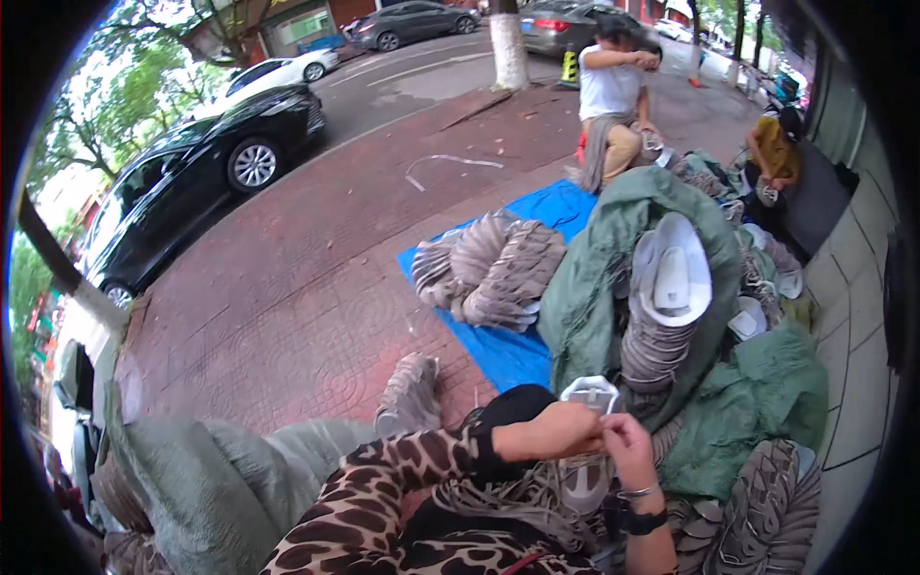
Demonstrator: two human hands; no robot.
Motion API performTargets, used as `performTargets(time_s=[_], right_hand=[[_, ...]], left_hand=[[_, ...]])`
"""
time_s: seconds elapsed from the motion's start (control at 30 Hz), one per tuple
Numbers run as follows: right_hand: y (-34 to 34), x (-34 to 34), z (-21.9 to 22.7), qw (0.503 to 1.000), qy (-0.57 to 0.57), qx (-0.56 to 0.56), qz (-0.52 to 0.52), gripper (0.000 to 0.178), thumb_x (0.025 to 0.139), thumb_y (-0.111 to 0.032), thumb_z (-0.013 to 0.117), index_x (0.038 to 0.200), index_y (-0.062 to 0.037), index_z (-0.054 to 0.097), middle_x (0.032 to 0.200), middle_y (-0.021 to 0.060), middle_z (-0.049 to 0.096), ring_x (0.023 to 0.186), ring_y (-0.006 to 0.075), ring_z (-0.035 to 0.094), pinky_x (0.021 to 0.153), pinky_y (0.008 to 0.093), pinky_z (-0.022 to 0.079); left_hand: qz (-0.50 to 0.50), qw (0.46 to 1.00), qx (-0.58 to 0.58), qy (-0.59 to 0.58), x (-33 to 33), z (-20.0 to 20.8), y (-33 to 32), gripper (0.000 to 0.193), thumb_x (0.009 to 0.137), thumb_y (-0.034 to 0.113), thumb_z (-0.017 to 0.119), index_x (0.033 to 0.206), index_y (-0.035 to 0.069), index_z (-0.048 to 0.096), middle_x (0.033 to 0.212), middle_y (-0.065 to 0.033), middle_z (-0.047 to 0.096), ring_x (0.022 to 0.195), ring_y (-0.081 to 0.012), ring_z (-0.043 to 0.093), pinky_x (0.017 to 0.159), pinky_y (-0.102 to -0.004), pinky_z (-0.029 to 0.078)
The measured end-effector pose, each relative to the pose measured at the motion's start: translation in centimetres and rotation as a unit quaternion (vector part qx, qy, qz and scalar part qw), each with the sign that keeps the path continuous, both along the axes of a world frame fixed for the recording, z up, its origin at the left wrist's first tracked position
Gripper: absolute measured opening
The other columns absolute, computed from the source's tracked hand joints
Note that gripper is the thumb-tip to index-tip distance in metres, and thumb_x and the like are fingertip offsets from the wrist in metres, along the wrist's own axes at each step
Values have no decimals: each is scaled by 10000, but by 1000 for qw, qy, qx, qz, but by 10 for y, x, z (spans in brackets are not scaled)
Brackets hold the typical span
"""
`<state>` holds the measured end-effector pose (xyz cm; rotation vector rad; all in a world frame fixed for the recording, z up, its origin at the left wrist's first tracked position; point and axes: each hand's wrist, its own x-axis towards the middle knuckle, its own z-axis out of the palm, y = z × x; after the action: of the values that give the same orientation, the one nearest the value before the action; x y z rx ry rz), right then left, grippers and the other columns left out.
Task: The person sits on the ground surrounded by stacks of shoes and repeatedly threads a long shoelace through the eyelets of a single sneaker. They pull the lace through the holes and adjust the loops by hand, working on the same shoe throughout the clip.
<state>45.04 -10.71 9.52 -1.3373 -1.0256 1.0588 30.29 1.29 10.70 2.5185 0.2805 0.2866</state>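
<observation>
The shoe (585,484) under work is beige-grey, with a white rim at its far end and paler panels toward its near end; its middle is partly covered by the hands. It lies in front of the person's body, near the lower middle of the view, its long side pointing away from the wearer. The left hand (556,429) comes in from the left out of a patterned sleeve (393,470) with a black cuff, back of the hand up and fingers curled. The right hand (629,448) rises from the lower edge, wrist bent toward the left hand, with a bracelet (637,493) and a black wristband (644,522). The grip of each hand is closed, fingertips meeting above the shoe; whether a lace lies between them cannot be told. Just beyond, a nested stack of shoes (656,355) leans in a green sack (596,278); a small mark inside its white top piece (678,278) is too small to read. Left of the sack, more bundled shoes (494,268) rest on a blue sheet (508,359).
</observation>
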Motion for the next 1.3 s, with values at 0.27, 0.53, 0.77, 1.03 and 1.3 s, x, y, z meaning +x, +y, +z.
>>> performTargets(time_s=[0.27,0.53,0.77,1.03,1.3], right_hand=[[-6,8,-10,982,-62,-128,126,105,870,-134,663,843,-33,655,720,-47,580,668,44,515,600,230,454],[-22,9,-22,984,10,-154,85,124,855,-122,683,885,-3,668,768,-49,623,685,34,536,623,207,449],[15,21,-26,897,-438,48,-26,115,848,-180,648,874,-69,657,773,99,659,657,235,642,592,340,496],[43,47,-17,744,-640,24,192,157,868,-215,565,763,-101,593,726,103,633,695,307,645,581,433,500],[58,55,-21,800,-540,-33,260,128,836,-196,579,820,-70,592,779,149,629,744,363,616,647,467,478]], left_hand=[[-78,995,-60,-5,-32,-23,7,222,850,241,621,812,25,582,704,-228,547,645,-408,560,568,-451,445],[43,966,-252,-48,-32,-37,-24,183,860,217,687,922,46,676,594,-107,582,508,-188,567,487,-338,430],[280,949,-142,-13,-6,-67,-15,225,826,243,668,886,27,678,697,-162,647,637,-288,654,585,-382,492],[280,939,-185,77,7,-70,1,258,773,300,704,795,43,709,710,-147,667,690,-303,671,643,-393,518],[266,944,-172,89,6,-71,4,259,761,307,712,809,53,696,730,-143,670,700,-297,670,654,-399,517]])
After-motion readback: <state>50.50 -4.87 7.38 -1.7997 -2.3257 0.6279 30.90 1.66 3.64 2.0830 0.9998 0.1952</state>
